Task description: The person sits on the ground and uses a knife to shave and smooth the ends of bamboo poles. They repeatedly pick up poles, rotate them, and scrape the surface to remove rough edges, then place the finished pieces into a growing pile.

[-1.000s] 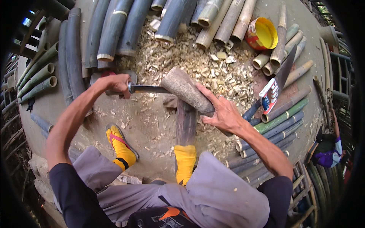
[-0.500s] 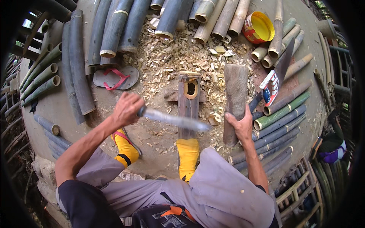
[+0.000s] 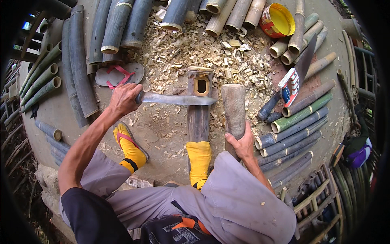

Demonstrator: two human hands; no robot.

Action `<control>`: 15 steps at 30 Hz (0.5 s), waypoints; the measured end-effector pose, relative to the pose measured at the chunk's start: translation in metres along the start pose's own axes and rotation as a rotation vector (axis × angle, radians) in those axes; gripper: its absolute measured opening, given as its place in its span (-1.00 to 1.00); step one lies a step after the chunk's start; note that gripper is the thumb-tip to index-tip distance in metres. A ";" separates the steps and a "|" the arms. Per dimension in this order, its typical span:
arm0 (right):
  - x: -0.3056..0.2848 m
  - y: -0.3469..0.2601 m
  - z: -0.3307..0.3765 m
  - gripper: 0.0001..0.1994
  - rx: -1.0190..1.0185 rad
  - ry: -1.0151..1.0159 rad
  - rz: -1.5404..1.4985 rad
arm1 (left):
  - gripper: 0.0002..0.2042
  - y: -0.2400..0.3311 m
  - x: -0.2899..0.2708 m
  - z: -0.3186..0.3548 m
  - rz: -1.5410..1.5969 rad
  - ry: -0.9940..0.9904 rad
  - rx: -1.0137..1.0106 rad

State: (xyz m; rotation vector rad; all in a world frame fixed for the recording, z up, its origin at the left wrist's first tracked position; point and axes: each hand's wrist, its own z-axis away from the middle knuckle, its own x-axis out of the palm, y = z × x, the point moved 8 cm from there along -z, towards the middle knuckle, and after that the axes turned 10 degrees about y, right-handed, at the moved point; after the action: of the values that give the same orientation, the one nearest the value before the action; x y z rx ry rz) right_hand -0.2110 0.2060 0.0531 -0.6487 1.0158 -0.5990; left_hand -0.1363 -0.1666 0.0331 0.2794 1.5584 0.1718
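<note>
A tin and a small printed pack among the bamboo

A round tin (image 3: pixel 277 19) with a yellow inside and a red-and-yellow printed label on its wall lay tipped on its side at the upper right, beside the bamboo ends. Lower right of it, a small flat pack (image 3: pixel 289 86) printed in red, white and blue rested against a saw blade (image 3: pixel 305 57).

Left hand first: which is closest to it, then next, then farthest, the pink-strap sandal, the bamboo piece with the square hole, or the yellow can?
From the left hand:
1. Sandal, just above it.
2. Bamboo piece with the square hole, middle.
3. Yellow can, far top right.
</note>
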 end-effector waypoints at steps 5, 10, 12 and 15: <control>0.002 -0.006 0.002 -0.31 -0.050 0.036 0.006 | -0.79 -0.008 0.005 0.000 0.008 -0.091 -0.003; 0.009 -0.050 0.015 -0.24 -0.657 -0.088 0.034 | -0.76 -0.019 0.012 -0.008 0.082 -0.254 -0.066; 0.021 -0.054 0.010 -0.19 -0.902 -0.113 0.036 | -0.75 -0.020 0.017 -0.019 0.062 -0.319 -0.050; 0.055 -0.033 -0.021 -0.17 -0.646 -0.341 0.302 | -0.74 -0.022 0.018 -0.021 0.027 -0.349 -0.057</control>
State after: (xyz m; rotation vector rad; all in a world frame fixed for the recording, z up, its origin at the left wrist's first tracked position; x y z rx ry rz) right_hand -0.2123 0.1403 0.0383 -1.0942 0.9536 0.1245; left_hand -0.1588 -0.1816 0.0096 0.2697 1.2023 0.1778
